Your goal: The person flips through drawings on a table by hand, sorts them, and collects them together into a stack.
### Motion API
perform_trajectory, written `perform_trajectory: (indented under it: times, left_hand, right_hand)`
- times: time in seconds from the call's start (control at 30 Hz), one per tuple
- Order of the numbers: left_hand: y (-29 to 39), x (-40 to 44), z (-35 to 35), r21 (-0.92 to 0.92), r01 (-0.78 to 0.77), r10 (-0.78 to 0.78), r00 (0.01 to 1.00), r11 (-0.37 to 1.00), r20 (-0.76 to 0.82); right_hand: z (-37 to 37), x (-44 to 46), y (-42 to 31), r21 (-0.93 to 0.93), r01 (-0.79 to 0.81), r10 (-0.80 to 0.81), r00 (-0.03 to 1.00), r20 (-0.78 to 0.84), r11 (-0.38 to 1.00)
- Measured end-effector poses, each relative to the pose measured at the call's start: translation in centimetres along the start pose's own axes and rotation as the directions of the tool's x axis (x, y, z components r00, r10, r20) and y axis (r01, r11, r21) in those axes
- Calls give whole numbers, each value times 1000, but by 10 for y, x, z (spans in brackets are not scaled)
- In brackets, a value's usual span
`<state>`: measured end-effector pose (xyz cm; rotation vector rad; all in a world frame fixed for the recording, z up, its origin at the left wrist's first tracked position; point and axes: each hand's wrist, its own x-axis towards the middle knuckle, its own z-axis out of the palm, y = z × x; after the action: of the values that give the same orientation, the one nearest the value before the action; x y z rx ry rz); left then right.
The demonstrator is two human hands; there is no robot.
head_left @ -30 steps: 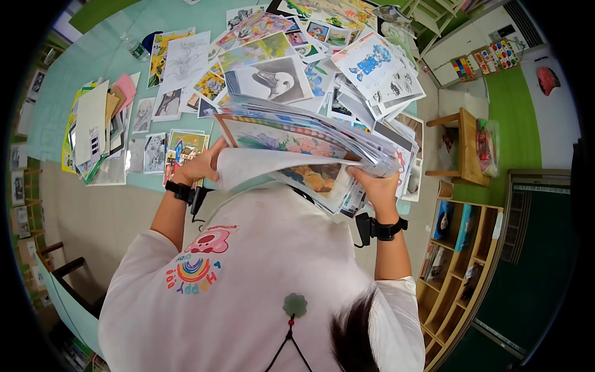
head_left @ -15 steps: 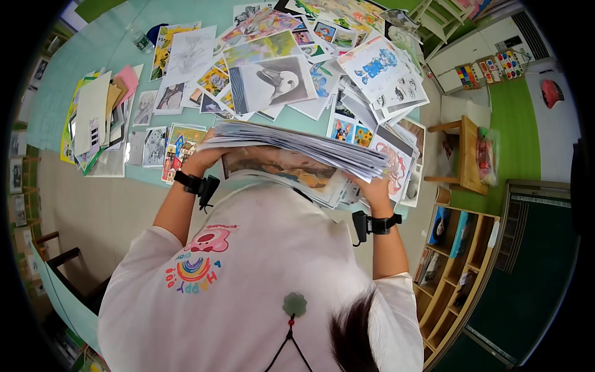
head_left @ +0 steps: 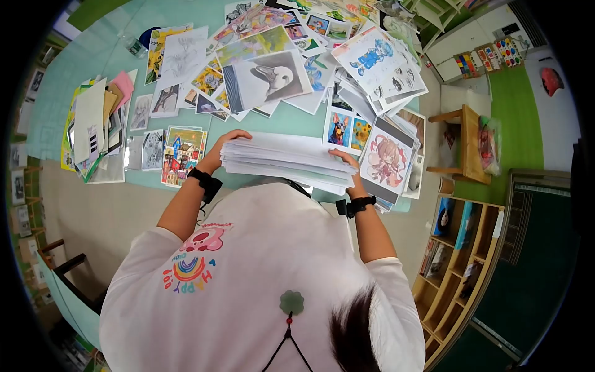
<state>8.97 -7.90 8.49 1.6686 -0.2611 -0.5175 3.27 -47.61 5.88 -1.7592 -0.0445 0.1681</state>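
Note:
A thick stack of white paper sheets (head_left: pixel 279 155) is in front of my chest at the near edge of the table, its layered edges facing me. My left hand (head_left: pixel 229 146) grips the stack's left end, fingers curled over the top corner. At the opposite end, my right hand (head_left: pixel 347 164) holds it with the fingers over the top sheet. Left of the stack lies a print of colourful houses (head_left: pixel 183 155). Close to my right hand is a drawing of a pink-haired cartoon figure (head_left: pixel 384 160).
Many loose drawings and prints cover the far side of the table (head_left: pixel 242 12), among them a duck drawing (head_left: pixel 273 77). A pile of folders and papers (head_left: pixel 93 124) lies at left. To the right stand a wooden chair (head_left: pixel 462 146) and a shelf unit (head_left: pixel 458 248).
The stack, earlier tilted upright with a picture showing beneath it, now lies flatter with its white top facing up. Both hands have shifted with it, the right one inward.

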Motion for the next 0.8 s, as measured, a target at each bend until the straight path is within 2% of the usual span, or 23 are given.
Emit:
perform_trajectory:
  times: [0.07, 0.1, 0.2, 0.23, 0.3, 0.37, 0.4, 0.47, 0.5, 0.6, 0.63, 0.73, 0.77, 0.8]
  left_hand:
    - [-2, 2, 3, -71, 7, -10, 999, 997, -50]
    - [-3, 2, 4, -107, 9, -17, 997, 994, -75]
    - [-7, 6, 0, -90, -66, 53, 989, 994, -140]
    - [-7, 7, 0, -115, -54, 33, 984, 992, -175]
    - [-8, 8, 1, -164, -32, -10, 969, 986, -246]
    - [-9, 9, 10, -22, -118, 108, 957, 993, -270]
    - [-11, 9, 13, 51, -160, 168, 946, 986, -276]
    - [-14, 10, 14, -60, -93, 68, 940, 994, -333]
    - [-8, 8, 16, -110, -64, 21, 935, 992, -353]
    - [12, -6, 13, -208, 9, -88, 923, 978, -375]
    - [16, -12, 10, -231, 32, -120, 919, 972, -377]
    - [14, -20, 4, -83, -147, 116, 947, 986, -300]
    - [10, -21, 7, -98, -98, 66, 954, 990, -293]
    - [5, -22, 10, -33, -136, 124, 961, 990, -247]
  right_hand:
    - [-1, 6, -4, 44, -46, 45, 999, 23, 998]
    - [3, 6, -14, 92, -16, 16, 1000, -5, 996]
    - [7, 12, -13, 272, -81, 115, 987, -112, 959]
    - [9, 14, -17, 461, -124, 203, 971, -125, 878]
    - [11, 18, -12, 544, -106, 232, 958, -169, 832]
    - [11, 24, 4, 613, -76, 227, 958, -172, 786]
    - [12, 24, 1, 535, -83, 216, 958, -190, 841]
    - [12, 21, -5, 365, -97, 188, 957, -222, 926]
    - [11, 21, -12, 352, -132, 215, 954, -210, 927]
    - [8, 14, -41, 58, -82, 91, 981, -171, 995]
    - [7, 8, -66, 23, -92, 95, 983, -155, 995]
    - [-2, 5, -57, -113, 240, -244, 970, -25, 964]
    - [2, 2, -52, 144, -48, 57, 997, -56, 988]
    - [4, 2, -45, 21, 39, -38, 999, -22, 999]
